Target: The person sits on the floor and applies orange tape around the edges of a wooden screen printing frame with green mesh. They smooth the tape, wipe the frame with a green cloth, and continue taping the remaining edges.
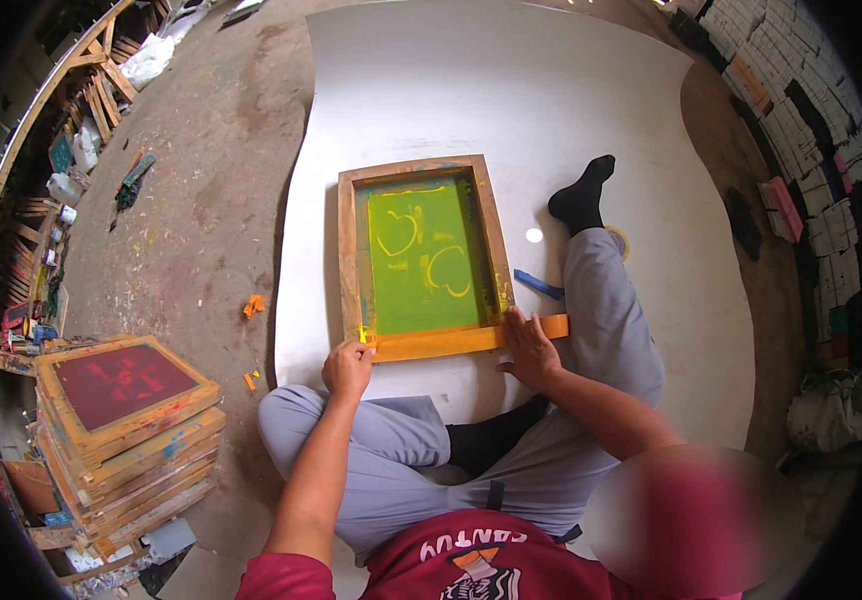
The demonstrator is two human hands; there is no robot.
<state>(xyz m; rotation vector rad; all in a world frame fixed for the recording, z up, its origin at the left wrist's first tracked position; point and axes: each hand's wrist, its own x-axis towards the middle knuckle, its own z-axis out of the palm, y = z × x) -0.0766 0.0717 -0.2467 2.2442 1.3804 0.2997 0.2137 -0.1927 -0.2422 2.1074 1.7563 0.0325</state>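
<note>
Orange tape (431,344) runs along the near rail of a screen-printing frame (348,250) on white sheeting (401,95). The left hand (348,368) curls at the tape's left end, its grip unclear; the right hand (531,350), fingers extended, partly hides it.

Floor's (221,130) bare and grey-brown, pretty stained, with paint specks all over the left side. There's a big white sheet (511,90) spread across the middle, its edges kinda wavy. Left wall has a wooden rack (6,360) crammed with stuff, a whitish jug (63,187) included, plus some crumpled white plastic (149,62) near the top end. Lower left there's a stack of wooden frames (151,460). Right side is piled high with pale blocks or bundles (791,80), can't tell which. Light's brightest on the sheet, dimmer toward the sides.
</note>
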